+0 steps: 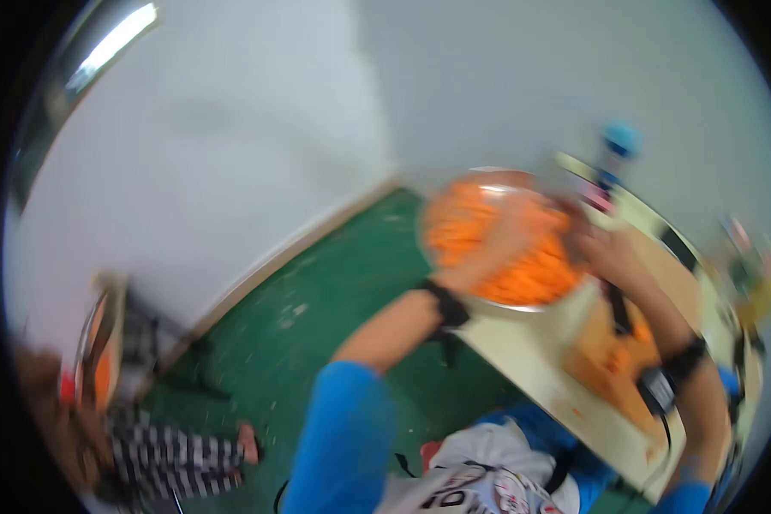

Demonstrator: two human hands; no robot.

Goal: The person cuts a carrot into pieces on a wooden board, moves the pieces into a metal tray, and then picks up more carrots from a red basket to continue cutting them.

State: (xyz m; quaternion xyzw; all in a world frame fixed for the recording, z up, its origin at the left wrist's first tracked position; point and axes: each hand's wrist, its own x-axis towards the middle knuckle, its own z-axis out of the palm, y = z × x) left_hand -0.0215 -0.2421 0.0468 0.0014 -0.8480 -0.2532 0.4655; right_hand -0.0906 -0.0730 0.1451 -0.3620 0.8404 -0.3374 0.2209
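A large round metal bowl [535,307] full of chopped orange pieces [458,227], which look like carrot, sits at the table's left end. My left hand [516,224] reaches over the bowl's left side, with its fingers among the pieces and smeared by motion. Beside the bowl's right rim is my right hand [604,248]; blur hides how its fingers lie and whether they grip the rim. A dark-bladed knife [620,310] lies on the wooden cutting board [587,347] below that hand, near some orange bits [617,358].
A blue-capped bottle [617,146] stands at the back of the pale table [522,355] by the wall. A blurred clear bag or container [745,265] is at far right. At lower left sits another person in checkered trousers [180,454], near an orange-filled pan or bowl [103,368].
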